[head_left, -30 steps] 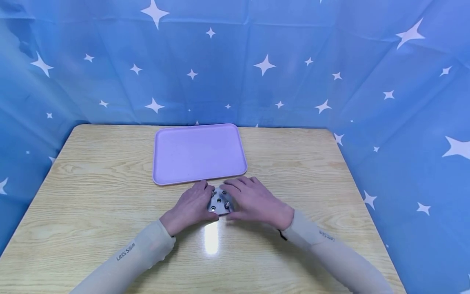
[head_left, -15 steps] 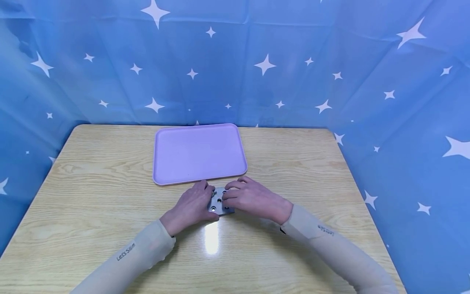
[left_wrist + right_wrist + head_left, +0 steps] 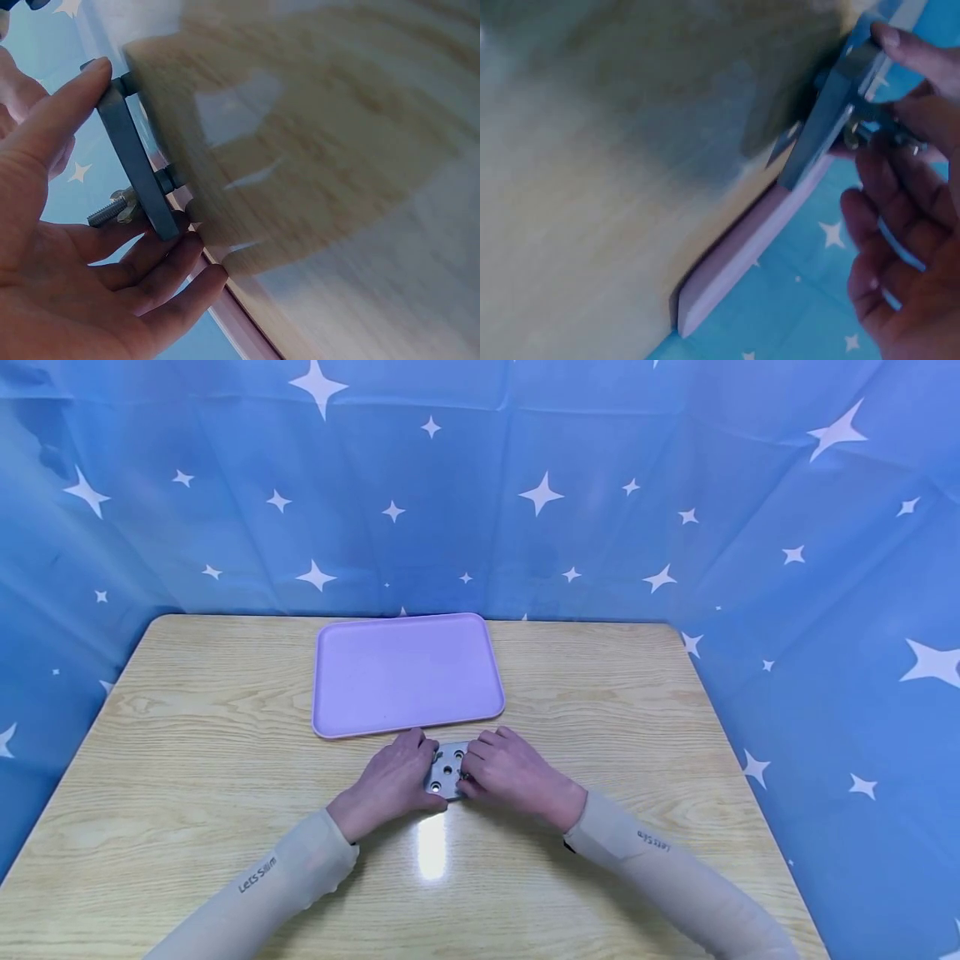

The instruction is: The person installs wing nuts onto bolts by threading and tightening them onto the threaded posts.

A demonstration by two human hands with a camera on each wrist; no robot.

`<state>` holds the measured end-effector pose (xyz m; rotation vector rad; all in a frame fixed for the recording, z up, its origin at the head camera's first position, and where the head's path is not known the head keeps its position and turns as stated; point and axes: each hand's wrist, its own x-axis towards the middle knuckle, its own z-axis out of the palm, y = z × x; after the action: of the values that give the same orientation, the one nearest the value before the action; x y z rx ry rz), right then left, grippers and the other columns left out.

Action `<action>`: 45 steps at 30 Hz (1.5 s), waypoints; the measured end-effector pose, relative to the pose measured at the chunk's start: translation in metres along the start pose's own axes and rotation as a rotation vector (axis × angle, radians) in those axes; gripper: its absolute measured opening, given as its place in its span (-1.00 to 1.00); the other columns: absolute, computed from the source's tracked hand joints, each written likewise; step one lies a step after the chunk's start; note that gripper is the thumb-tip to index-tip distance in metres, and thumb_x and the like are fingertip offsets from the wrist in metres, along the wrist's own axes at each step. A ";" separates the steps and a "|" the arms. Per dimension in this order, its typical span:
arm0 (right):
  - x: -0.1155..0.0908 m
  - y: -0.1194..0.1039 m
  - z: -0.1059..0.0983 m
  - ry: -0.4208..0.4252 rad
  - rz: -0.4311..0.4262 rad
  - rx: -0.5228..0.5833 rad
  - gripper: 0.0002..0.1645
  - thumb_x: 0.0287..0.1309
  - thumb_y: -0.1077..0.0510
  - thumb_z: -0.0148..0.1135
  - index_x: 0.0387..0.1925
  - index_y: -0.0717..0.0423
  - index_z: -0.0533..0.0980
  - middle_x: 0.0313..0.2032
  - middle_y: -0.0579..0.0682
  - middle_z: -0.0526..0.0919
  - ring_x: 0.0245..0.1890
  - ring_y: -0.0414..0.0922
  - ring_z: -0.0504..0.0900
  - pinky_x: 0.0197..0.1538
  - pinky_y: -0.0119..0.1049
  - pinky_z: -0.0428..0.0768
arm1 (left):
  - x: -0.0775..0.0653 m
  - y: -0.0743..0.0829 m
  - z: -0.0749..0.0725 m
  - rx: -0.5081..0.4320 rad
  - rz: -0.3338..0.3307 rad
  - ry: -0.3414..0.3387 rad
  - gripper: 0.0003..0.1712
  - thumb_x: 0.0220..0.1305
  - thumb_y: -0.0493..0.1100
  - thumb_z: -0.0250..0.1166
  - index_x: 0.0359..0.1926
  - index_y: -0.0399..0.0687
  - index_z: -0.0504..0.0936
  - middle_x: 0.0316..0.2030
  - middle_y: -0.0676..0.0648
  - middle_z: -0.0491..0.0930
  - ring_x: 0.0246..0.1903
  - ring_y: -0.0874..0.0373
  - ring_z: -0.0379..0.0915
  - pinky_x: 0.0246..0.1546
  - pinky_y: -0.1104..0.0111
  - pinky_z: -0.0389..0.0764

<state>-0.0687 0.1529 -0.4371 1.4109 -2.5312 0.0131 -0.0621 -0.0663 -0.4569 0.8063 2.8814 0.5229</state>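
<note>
A grey metal plate (image 3: 450, 783) with several round holes is between my two hands, just in front of the tray. My left hand (image 3: 388, 779) grips its left edge, thumb at the near corner and fingers at the far end. A wing nut (image 3: 127, 204) on a threaded bolt (image 3: 106, 213) stands out from the plate near those fingers. Dark feet (image 3: 168, 178) show under the plate in the left wrist view. My right hand (image 3: 513, 774) has its fingers curled in, pinching a wing nut at the plate's near right corner. That nut is largely hidden by my fingers.
Right behind the plate, a flat purple tray (image 3: 405, 677) sits on the wood-grain table (image 3: 187, 760). A blue curtain with white stars (image 3: 480, 485) hangs along the table's back and sides. A bright light reflection (image 3: 431, 847) lies on the tabletop before the plate.
My right hand lifted its fingers off the plate's right side, turned over it, then came back with fingers curled in at the corner. My left hand and the plate have stayed put.
</note>
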 end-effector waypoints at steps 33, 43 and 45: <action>-0.001 0.011 -0.020 -0.113 -0.200 0.014 -0.77 0.30 0.22 0.37 -0.06 -0.11 0.69 -0.01 -0.18 0.69 0.06 -0.14 0.59 0.06 -0.18 0.51 | 0.000 0.000 -0.001 -0.021 0.000 -0.013 -0.09 -0.19 0.14 0.72 0.07 -0.34 0.59 -0.22 -0.12 0.44 -0.27 0.05 0.36 -0.34 0.21 0.51; 0.001 0.000 -0.006 -0.016 -0.004 0.019 -0.74 0.27 -0.09 0.42 -0.32 0.00 0.64 -0.35 -0.12 0.65 -0.37 -0.14 0.59 -0.25 -0.24 0.50 | -0.001 0.001 -0.001 -0.008 0.002 0.007 -0.09 -0.20 0.13 0.71 0.07 -0.36 0.58 -0.22 -0.14 0.44 -0.27 0.04 0.37 -0.34 0.21 0.54; 0.001 -0.004 -0.004 0.006 0.052 0.023 -0.72 0.26 -0.09 0.42 -0.37 0.00 0.62 -0.39 -0.11 0.64 -0.41 -0.14 0.57 -0.30 -0.24 0.48 | -0.001 0.001 -0.001 -0.003 0.001 0.007 -0.08 -0.20 0.13 0.72 0.07 -0.37 0.58 -0.22 -0.14 0.44 -0.28 0.04 0.37 -0.34 0.22 0.54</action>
<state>-0.0649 0.1501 -0.4340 1.3509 -2.5706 0.0556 -0.0611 -0.0663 -0.4555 0.8064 2.8856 0.5313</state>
